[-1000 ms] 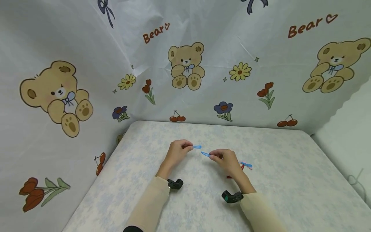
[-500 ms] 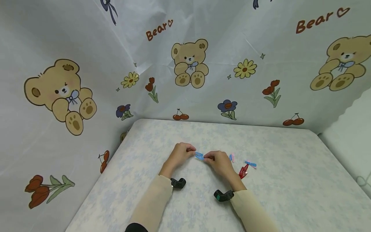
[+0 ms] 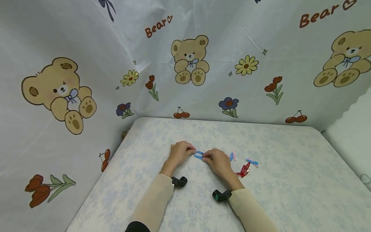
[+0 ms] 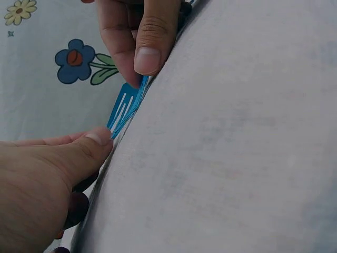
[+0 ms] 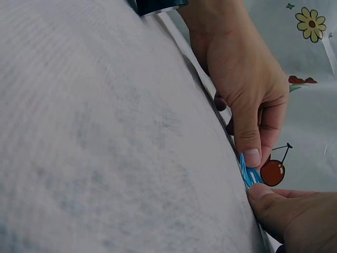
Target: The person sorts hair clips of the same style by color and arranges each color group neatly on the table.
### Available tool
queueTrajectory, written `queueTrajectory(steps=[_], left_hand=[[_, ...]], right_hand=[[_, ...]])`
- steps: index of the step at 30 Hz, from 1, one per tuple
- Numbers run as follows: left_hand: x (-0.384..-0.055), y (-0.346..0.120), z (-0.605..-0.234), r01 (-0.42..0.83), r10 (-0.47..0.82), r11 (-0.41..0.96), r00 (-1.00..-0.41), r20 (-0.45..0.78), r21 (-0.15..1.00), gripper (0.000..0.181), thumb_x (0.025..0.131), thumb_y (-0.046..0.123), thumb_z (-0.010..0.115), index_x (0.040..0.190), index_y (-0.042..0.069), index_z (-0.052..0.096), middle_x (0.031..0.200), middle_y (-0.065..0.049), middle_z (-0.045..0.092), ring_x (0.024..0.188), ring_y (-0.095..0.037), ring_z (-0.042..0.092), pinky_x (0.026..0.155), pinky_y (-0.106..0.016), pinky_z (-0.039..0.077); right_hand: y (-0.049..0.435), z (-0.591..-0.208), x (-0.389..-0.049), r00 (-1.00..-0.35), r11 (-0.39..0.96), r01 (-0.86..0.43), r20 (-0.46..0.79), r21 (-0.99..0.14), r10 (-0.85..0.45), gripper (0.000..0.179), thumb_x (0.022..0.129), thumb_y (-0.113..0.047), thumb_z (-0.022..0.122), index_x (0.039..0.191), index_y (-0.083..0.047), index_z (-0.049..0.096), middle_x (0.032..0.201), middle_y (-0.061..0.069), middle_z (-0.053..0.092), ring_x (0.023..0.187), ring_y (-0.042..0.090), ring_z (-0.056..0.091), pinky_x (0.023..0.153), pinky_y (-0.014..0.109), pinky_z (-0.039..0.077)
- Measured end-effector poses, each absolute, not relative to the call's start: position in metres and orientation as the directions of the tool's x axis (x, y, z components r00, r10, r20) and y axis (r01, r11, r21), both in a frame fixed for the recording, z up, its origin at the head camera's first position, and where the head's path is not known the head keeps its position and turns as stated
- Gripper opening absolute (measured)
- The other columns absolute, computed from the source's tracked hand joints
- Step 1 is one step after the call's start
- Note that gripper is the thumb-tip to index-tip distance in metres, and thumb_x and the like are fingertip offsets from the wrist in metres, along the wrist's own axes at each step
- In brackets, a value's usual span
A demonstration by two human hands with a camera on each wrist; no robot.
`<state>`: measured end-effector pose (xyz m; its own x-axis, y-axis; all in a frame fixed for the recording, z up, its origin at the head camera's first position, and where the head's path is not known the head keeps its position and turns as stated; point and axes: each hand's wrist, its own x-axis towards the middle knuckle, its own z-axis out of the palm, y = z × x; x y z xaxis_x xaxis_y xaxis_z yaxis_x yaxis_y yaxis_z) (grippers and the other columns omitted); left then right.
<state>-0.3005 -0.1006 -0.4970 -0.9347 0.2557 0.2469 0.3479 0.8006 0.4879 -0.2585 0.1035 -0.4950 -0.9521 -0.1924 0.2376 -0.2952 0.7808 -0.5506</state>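
Observation:
Two blue snap hair clips, one upper (image 3: 200, 152) and one lower (image 3: 198, 157), lie nearly parallel between the two hands in the head view. My left hand (image 3: 181, 153) pinches their left ends between thumb and forefinger. From the other side my right hand (image 3: 218, 162) pinches the right ends. In the left wrist view the blue clips (image 4: 125, 108) overlap in one stack low over the table, their slots showing. The right wrist view has the same clips (image 5: 251, 175), mostly covered by thumbs and fingertips.
Beyond the right hand are red hair clips (image 3: 244, 169) in a small pile. A blue and pink clip pair (image 3: 252, 162) lies to their right, another (image 3: 233, 157) just behind the right hand. A bear-printed curtain (image 3: 220, 80) hangs at the table's far edge (image 3: 226, 121).
Each hand held its own clip, apart, a second ago. My right hand has moved left, and both clips now lie side by side between the hands. The head view has shifted slightly.

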Motion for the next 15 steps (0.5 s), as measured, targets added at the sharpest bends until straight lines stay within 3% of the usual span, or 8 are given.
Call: queueTrajectory(steps=[10, 15], left_hand=[[-0.3025, -0.1002, -0.5027, 0.349, 0.270, 0.785, -0.936, 0.224, 0.512, 0.011, 0.091, 0.042, 0.071, 0.094, 0.035, 0.078, 0.098, 0.013, 0.071, 0.095, -0.011, 0.065, 0.085, -0.043, 0.034], [-0.3047, -0.1014, -0.5040, 0.348, 0.277, 0.780, -0.937, 0.211, 0.520, 0.012, 0.092, 0.042, 0.070, 0.096, 0.034, 0.078, 0.099, 0.014, 0.071, 0.095, -0.010, 0.064, 0.087, -0.042, 0.033]], right_hand=[[0.1027, -0.4945, -0.2571, -0.959, 0.782, -0.273, 0.220, -0.560, -0.178, 0.011, 0.089, -0.028, 0.078, 0.098, -0.023, 0.080, 0.093, -0.003, 0.071, 0.083, 0.014, 0.066, 0.067, 0.032, 0.052], [0.1022, -0.4935, -0.2578, -0.961, 0.782, -0.265, 0.218, -0.563, -0.169, 0.011, 0.088, -0.026, 0.078, 0.099, -0.022, 0.081, 0.092, -0.003, 0.071, 0.079, 0.013, 0.064, 0.064, 0.030, 0.049]])
